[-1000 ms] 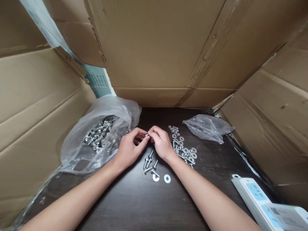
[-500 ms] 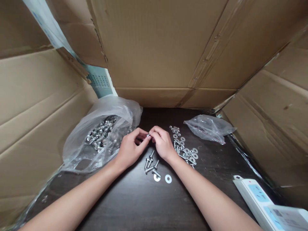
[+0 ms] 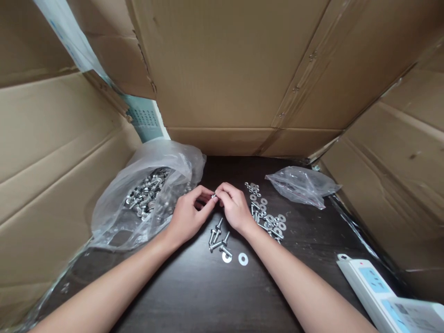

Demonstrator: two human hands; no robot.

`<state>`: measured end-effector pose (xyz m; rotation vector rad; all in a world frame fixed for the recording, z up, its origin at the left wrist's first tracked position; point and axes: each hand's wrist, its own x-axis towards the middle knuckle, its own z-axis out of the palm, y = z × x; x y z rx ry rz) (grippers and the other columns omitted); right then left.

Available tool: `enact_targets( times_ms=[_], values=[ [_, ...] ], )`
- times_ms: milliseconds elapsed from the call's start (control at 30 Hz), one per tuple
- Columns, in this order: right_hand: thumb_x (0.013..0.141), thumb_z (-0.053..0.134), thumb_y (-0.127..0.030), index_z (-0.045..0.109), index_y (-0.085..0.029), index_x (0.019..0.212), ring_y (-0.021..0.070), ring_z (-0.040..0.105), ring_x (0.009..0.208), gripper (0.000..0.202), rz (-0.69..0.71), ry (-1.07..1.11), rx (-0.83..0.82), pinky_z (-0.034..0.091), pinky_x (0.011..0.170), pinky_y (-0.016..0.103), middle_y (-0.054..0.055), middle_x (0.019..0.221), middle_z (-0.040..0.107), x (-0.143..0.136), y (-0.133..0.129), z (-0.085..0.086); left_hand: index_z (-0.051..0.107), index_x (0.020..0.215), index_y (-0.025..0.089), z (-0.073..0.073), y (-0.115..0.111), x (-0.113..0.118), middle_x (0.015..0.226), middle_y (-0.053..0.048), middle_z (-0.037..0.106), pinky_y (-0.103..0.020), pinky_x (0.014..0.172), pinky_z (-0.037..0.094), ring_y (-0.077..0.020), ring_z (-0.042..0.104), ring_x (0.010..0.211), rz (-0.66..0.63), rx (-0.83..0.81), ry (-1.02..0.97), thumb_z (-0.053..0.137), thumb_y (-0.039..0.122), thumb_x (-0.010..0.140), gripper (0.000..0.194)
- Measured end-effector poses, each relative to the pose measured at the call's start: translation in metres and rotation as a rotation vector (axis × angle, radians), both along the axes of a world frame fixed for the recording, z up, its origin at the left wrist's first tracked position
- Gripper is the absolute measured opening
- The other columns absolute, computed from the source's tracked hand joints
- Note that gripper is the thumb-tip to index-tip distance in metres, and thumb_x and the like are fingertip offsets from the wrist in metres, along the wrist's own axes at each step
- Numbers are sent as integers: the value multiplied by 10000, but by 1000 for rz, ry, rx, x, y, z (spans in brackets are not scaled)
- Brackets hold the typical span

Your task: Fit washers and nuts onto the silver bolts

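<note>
My left hand (image 3: 190, 208) and my right hand (image 3: 234, 206) meet fingertip to fingertip above the dark table. Both are closed in a pinch on a small shiny bolt (image 3: 214, 195), mostly covered by the fingers; whether a nut is on it I cannot tell. Just below the hands lie several bolts (image 3: 217, 236) with nuts or washers on their shanks. Nearer to me are two flat washers, one (image 3: 243, 259) lying free and the other (image 3: 226, 258) partly under a bolt. Beside my right wrist spreads a pile of loose bolts, nuts and washers (image 3: 267, 217).
An open clear plastic bag (image 3: 118, 194) full of bolts stands on the left. At the back right lies a crumpled clear bag (image 3: 301, 185). A white power strip (image 3: 367, 286) sits at the front right. Cardboard walls (image 3: 225, 69) surround the table (image 3: 194, 296).
Both hands stay pinched together at the same spot, with hardly any finger movement. The view has shifted very slightly; the parts on the table have not moved.
</note>
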<state>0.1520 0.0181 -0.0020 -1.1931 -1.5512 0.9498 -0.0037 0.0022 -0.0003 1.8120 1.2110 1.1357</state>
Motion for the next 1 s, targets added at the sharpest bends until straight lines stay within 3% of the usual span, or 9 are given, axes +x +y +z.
enact_targets(
  times_ms=[1000],
  values=[
    [834,463,-234,489,-227,665,165,483,672,171,5,-76,83,368,649,293,-10,684,516,-1,0,-1,690,907,203,5,-2,2,842,-24,752,-279,695,567,-180,711,772,26,10,26,645,280,884,92]
  ],
)
